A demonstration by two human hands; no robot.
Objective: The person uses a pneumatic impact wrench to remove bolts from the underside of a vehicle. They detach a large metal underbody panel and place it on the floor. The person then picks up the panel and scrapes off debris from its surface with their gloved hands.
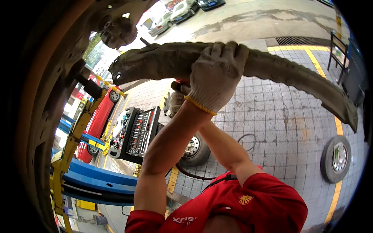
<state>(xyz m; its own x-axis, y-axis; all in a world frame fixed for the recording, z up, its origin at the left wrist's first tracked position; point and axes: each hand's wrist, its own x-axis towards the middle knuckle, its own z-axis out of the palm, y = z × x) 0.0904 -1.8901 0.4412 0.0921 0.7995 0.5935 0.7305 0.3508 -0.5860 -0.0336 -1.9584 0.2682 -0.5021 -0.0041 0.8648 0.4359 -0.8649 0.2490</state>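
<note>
My left hand [218,72], in a pale knitted work glove with a yellow cuff, grips a long curved grey-brown car panel [287,68] near its middle. Its fingers wrap over the upper edge, and the glove is smudged with dirt. The panel arches across the view, with a wavy lower edge and a holed end at the left. Crossing behind my left forearm, my gloved right hand [177,103] is closed below the panel. A bit of orange-red and a silvery part show beside it; most of what it holds is hidden.
Dark vehicle underbody [58,77] fills the left side, beside a yellow-and-blue lift [101,178]. An open socket tool case [140,132] stands below. One wheel [194,149] lies behind my arms near a dark hose [190,173]; another wheel [336,159] is at the right. A red car [97,124] stands beyond.
</note>
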